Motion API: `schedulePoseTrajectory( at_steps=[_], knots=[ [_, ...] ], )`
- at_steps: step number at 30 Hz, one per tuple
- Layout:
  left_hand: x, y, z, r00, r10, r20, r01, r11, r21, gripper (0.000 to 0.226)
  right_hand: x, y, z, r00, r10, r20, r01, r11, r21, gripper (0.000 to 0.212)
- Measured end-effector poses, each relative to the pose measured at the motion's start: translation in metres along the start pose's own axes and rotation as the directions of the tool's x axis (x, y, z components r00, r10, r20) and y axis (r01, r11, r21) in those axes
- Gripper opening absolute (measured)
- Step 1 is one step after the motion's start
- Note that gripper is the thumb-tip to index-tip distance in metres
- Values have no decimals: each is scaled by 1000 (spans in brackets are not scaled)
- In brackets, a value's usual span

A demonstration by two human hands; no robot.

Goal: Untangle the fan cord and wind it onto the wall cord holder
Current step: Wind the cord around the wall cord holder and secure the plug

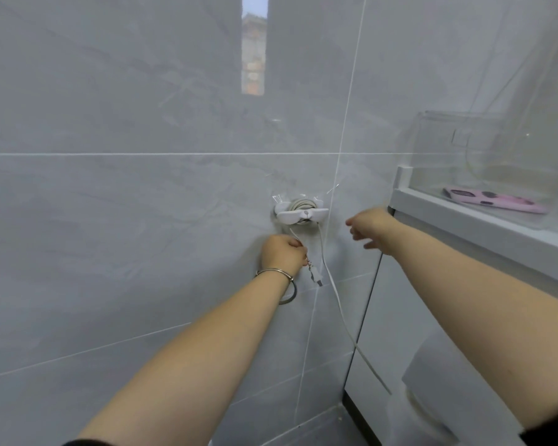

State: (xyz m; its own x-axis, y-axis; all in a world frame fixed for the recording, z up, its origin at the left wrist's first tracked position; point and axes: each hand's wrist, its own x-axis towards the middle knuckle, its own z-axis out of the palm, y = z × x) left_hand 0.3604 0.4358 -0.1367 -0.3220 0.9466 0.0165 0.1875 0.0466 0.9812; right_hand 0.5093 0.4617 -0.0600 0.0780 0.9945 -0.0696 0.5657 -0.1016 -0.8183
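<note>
**Head view, winding stage.** Centre of the frame: the wall cord holder (302,215), a white two-winged cleat stuck to the grey tiled wall (110,194), carries several turns of the fan cord (335,294) between its wings. The winding looks partly done. Two strands leave the holder downward.

- **Short strand:** it runs to my left hand (283,254), just below and left of the holder, whose fingers are curled tight round it. The plug (318,280) dangles beneath my fist. I judge that I hold this end taut so the turns do not slacken.
- **Long strand:** it hangs free and slants to the lower right, in front of the white cabinet (400,317). Where it ends is out of view.

My right hand (368,231), right of the holder, has its fingers apart and relaxed and touches nothing. I judge it is placed to take up the loose strand. A bracelet (276,272) circles my left wrist. Right edge: a pink phone (493,203) lies on the shelf (464,225) above the cabinet.
</note>
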Motion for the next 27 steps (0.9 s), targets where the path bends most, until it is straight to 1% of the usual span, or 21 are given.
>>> schedulePoseTrajectory(
  at_steps=[2,3,4,6,8,9,10,12,15,17,18,21,25,27],
  knots=[
    [-2,9,3,998,-56,30,60,984,-168,35,2,10,2,993,96,75,-90,993,-76,34],
    [-5,16,5,994,-84,69,98,966,-239,27,3,14,3,988,111,103,-100,989,-107,34],
    [-7,22,8,986,-117,117,147,943,-298,24,3,18,5,985,114,129,-97,986,-133,34],
    [-14,33,11,951,-202,234,288,853,-435,37,4,21,8,978,102,182,-68,981,-184,40],
    [-20,38,14,929,-203,311,346,777,-527,42,5,23,11,973,68,222,-23,979,-203,41],
    [-22,39,15,929,-185,321,342,761,-551,43,5,23,13,971,49,233,0,978,-207,38],
    [-21,37,16,931,-166,324,330,761,-558,44,5,23,15,972,27,235,23,978,-208,33],
    [-21,32,15,931,-145,334,314,784,-535,45,6,23,18,977,-19,210,67,972,-223,15],
    [-22,30,9,928,-115,354,298,799,-523,47,13,22,20,987,-112,118,138,961,-240,21],
    [-21,30,5,932,-89,351,279,793,-541,47,18,19,20,982,-188,31,189,942,-278,11],
    [-21,30,2,935,-85,344,274,790,-549,46,19,15,19,975,-221,-8,207,926,-315,14],
    [-23,32,-9,940,-97,326,272,791,-548,45,23,4,15,948,-302,-103,229,867,-442,17],
    [-21,31,-26,947,-86,308,248,806,-538,34,24,-9,13,907,-381,-182,236,815,-530,22],
    [-19,31,-34,950,-76,303,231,823,-518,32,24,-12,12,880,-428,-205,251,787,-563,23]
  ],
)
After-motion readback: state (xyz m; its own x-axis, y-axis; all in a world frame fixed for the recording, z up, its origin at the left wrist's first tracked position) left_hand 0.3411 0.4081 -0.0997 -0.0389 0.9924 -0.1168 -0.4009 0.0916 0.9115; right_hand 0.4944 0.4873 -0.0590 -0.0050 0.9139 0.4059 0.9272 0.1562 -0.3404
